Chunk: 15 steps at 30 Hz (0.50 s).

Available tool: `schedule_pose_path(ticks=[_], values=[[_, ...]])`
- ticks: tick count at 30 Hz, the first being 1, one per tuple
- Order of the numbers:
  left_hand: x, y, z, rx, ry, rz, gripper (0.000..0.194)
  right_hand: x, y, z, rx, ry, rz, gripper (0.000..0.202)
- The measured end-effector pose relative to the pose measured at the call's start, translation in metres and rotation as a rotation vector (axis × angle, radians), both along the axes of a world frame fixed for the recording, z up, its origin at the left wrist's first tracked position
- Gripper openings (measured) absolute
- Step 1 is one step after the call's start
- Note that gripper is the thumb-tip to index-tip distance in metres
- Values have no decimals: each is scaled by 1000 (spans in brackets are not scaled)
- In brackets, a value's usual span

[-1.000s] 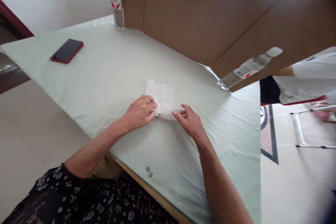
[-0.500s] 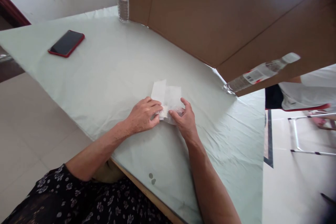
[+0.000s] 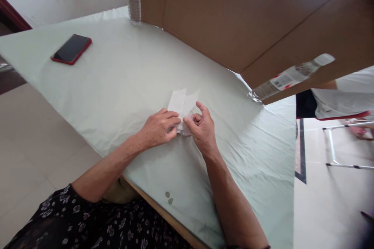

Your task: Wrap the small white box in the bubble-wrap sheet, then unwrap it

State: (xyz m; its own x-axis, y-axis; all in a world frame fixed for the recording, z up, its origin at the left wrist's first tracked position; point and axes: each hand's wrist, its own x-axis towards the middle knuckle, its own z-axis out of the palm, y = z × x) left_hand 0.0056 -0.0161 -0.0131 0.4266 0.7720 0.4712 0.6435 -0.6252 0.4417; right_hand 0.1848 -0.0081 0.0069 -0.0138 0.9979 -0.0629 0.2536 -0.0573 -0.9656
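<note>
White paper, lower part finger-hidden, pinched by left hand and right hand. Bottle, eleven o'clock: top cut off.

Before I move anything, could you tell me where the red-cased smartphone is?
In the head view, the red-cased smartphone lies on the left part of the green tablecloth, left of the upright water bottle.
</note>
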Motion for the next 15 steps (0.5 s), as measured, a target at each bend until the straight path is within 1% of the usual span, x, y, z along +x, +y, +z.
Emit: schedule_pose_path(ticks=[3, 8, 12, 15], values=[[0, 1, 0, -40, -30, -33, 26, -5, -1, 2, -17, -12, 14, 80], [2, 2, -1, -80, -108, -60, 28, -6, -7, 5, 9, -71, 21, 77], [3, -1, 0, -181, -175, -9, 34, -3, -13, 6, 35, -114, 99, 65], [3, -3, 2, -226, -246, 27, 39, -1, -17, 8, 121, -264, 179, 61]])
